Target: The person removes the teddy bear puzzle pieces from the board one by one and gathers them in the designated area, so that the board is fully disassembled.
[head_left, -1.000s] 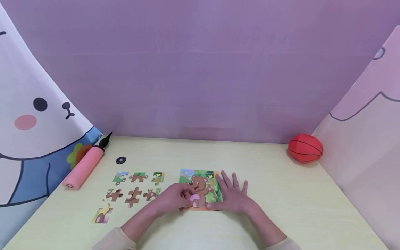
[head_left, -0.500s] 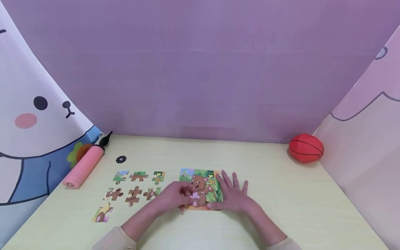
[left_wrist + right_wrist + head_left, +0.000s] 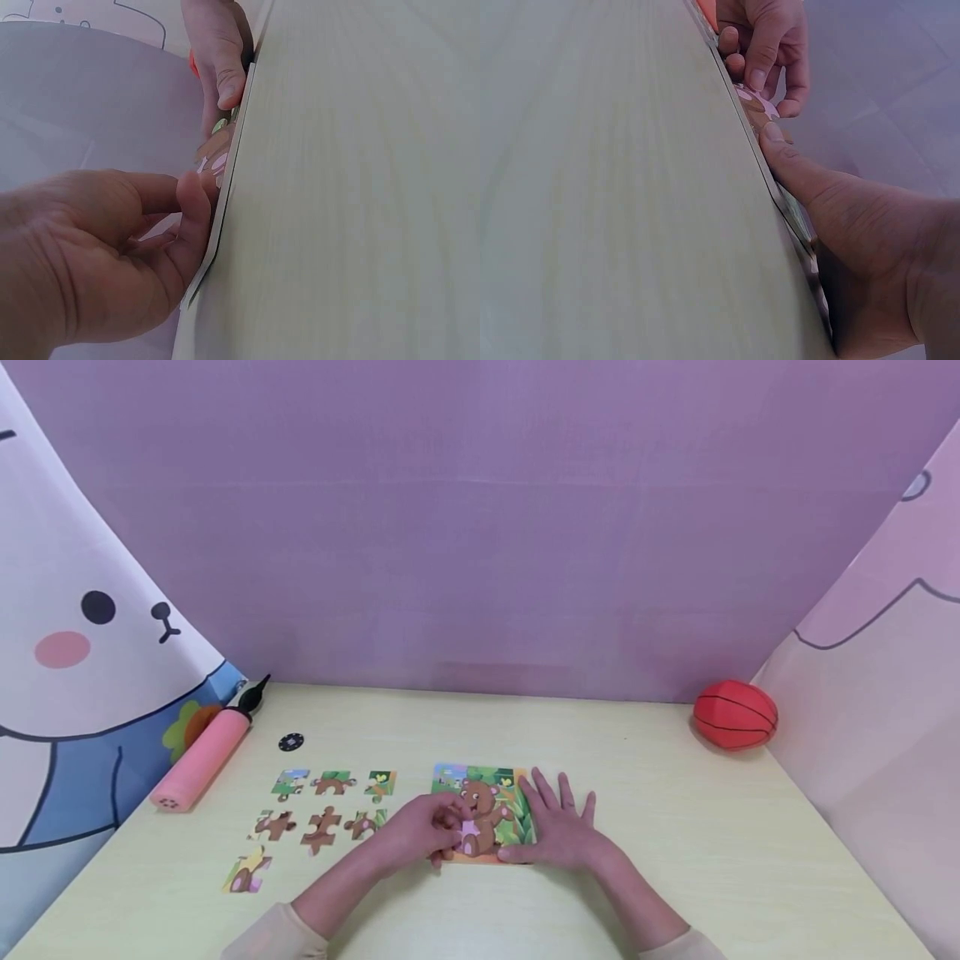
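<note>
A puzzle board point(image 3: 481, 814) with a brown bear picture lies flat on the table, a person's two hands on it. The left hand point(image 3: 420, 833), at the board's lower left, has curled fingers and pinches a pink-and-brown puzzle piece point(image 3: 469, 832); part of the piece is hidden by the fingers. In the right wrist view, the left thumb point(image 3: 762, 64) touches the piece point(image 3: 756, 105) over the board. The right hand point(image 3: 562, 831) rests on the board's right side, fingers spread straight, thumb along the lower edge.
Left of the board, several loose puzzle pieces point(image 3: 321, 831) lie in rows. A black round chip point(image 3: 291, 742) sits behind them. A pink hand pump point(image 3: 201, 762) lies at the table's left edge, and a red ball point(image 3: 734, 716) at the far right.
The left fingers have shifted slightly at the pink puzzle piece, and its visible pink area has changed shape. The right hand stays in place on the board.
</note>
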### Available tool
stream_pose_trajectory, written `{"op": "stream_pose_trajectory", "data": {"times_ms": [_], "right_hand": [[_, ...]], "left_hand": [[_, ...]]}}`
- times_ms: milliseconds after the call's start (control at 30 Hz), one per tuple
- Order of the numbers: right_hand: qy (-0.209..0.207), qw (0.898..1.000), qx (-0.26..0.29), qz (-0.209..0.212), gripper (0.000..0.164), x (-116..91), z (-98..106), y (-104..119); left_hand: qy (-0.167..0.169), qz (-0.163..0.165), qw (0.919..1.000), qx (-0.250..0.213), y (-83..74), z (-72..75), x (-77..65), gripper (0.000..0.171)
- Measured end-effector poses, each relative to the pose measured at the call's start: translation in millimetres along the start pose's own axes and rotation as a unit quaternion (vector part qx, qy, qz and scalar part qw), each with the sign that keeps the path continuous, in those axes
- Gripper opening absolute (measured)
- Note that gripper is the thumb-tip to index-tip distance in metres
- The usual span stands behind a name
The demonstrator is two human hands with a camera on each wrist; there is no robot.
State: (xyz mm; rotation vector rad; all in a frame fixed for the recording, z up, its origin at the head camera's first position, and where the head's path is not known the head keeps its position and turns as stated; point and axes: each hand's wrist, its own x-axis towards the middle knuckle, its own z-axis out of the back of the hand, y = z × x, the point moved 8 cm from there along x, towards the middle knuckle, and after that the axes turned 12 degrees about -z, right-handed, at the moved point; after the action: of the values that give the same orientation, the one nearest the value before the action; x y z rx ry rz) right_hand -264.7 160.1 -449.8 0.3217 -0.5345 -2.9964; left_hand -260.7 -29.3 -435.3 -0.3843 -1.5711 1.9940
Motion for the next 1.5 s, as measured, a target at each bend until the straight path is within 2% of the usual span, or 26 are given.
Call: {"op": "stream_pose_trajectory", "data": {"times_ms": [333,733,900,1133,1500], "right_hand": [[0.002,1.000,-0.006,0.002,0.118,1,-1,-1],[0.008,1.000,-0.009,0.013,0.121,0,-1,0],[0.004,1.000,-0.001,0.026,0.123,0,-1,0],[0.003,1.000,0.003,0.019,0.124,0,-1,-1],[0.002,1.000,-0.014,0.003,0.124,2,-2,-2]], "left_hand": [[-0.008,0.006,0.9999,-0.005,0.9,4.1,-0.8,0.019],[-0.031,0.020,0.9993,0.002,4.9,24.5,-8.7,0.022],[-0.031,0.022,0.9993,0.003,7.1,31.1,-15.4,0.023],[-0.023,0.015,0.9996,0.007,6.8,40.5,-28.0,0.022],[-0.035,0.032,0.9988,0.010,9.5,61.1,-52.0,0.026]]}}
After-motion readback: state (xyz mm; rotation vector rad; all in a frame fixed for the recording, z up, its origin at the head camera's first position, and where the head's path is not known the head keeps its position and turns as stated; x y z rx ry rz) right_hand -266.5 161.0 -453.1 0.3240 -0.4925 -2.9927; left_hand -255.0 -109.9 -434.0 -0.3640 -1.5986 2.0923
